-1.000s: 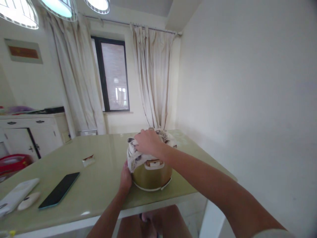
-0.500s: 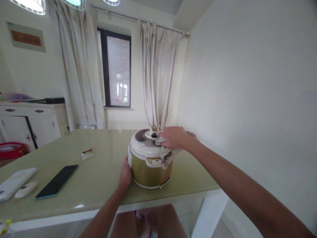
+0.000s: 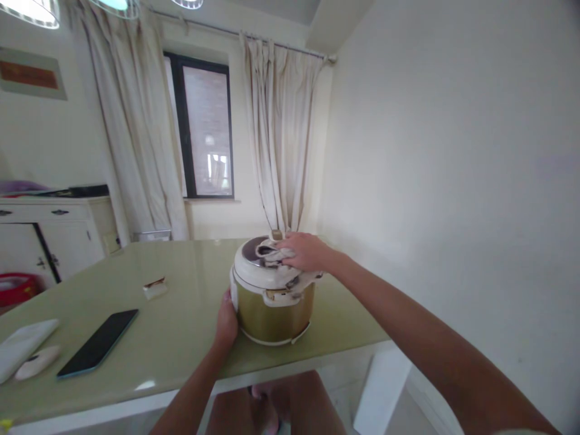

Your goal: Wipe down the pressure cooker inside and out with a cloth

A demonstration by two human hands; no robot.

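Note:
An electric pressure cooker (image 3: pixel 256 311) with a gold body and white lid stands upright near the table's front edge. My left hand (image 3: pixel 226 322) is wrapped against its left side, the fingertips partly hidden behind it. On top of the lid, my right hand (image 3: pixel 307 251) is closed on a pale, dark-patterned cloth (image 3: pixel 275 254) and presses it beside the lid's knob (image 3: pixel 276 235). Part of the cloth hangs down over the lid's front right rim.
On the glossy green table (image 3: pixel 181 338) lie a dark phone (image 3: pixel 98 344), a white flat device (image 3: pixel 25 347), a small white rounded object (image 3: pixel 37 363) and a small white packet (image 3: pixel 155 288). A white wall (image 3: pixel 453 181) rises on the right; curtains (image 3: pixel 283 133) hang behind.
My right hand has slid the cloth left across the lid, towards the front of the knob. The left hand stays on the cooker's side. The whole view has shifted slightly.

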